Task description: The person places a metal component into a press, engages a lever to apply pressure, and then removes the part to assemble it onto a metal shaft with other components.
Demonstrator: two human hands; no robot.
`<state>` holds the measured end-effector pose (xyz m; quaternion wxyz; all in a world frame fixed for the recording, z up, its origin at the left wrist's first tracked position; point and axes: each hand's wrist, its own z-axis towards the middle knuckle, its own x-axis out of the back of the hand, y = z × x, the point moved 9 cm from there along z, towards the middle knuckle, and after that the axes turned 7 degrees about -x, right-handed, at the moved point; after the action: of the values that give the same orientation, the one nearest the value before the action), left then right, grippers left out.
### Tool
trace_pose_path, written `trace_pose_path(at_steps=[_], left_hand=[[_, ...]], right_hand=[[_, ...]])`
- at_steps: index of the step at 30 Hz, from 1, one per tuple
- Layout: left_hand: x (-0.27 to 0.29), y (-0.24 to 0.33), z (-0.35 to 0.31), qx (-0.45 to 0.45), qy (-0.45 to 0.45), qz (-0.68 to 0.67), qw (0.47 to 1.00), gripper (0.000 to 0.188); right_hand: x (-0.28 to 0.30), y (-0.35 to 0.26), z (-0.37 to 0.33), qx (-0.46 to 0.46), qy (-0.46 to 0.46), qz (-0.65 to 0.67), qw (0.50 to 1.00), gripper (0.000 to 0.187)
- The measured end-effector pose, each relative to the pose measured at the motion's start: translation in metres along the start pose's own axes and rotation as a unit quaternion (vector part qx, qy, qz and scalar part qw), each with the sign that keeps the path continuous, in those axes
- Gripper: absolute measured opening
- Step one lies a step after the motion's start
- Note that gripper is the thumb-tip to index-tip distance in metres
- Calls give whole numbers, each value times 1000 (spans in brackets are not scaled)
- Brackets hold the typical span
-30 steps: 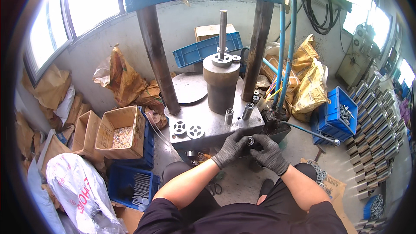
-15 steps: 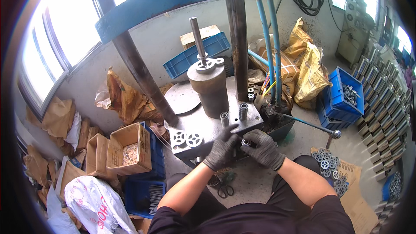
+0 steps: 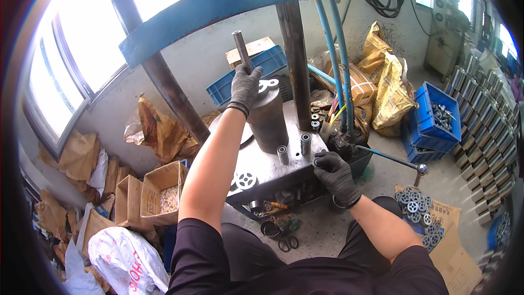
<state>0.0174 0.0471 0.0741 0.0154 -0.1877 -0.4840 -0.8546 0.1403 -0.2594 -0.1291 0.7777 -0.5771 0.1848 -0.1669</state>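
My left hand [image 3: 245,86], in a dark grey glove, is closed around the lower part of an upright metal rod [image 3: 239,46]. The rod stands over a thick steel cylinder [image 3: 267,123] on the press table. On the cylinder's top, a light metal piece with round holes [image 3: 268,84] is partly covered by that hand. My right hand [image 3: 335,177], also gloved, is at the table's right front corner, fingers pinched on a small metal ring [image 3: 316,162]. Two short stacks of bearings, a taller one [image 3: 305,143] and a shorter one [image 3: 283,155], stand beside the cylinder.
Blue press crossbeam [image 3: 213,13] and dark columns frame the work. A spoked disc [image 3: 246,180] lies at the table's left front. A lever with a ball end [image 3: 421,169] juts right. Spoked wheels [image 3: 413,206] lie on cardboard; blue crates [image 3: 436,117] and stacked tubes [image 3: 480,136] are farther right.
My left hand has risen from the table's front edge to the rod and closed around it. My right hand has shifted slightly right and up, still holding the small ring.
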Motion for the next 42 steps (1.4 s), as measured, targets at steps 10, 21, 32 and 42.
trace_pose_path(at_steps=[10,21,32,42], left_hand=[[-10,-30,18,-87,28,131,987,33],[3,-27,5,-79,46,80,993,30],[-3,-36,9,-98,56,50,992,31],[32,-45,-13,-161,294,-530,779,63]], right_hand=[[-3,5,4,-77,4,-6,997,17],[-69,-103,153,207,-12,-224,952,17],[-120,-89,232,180,56,-435,880,29],[-122,-89,231,152,67,-433,886,36]])
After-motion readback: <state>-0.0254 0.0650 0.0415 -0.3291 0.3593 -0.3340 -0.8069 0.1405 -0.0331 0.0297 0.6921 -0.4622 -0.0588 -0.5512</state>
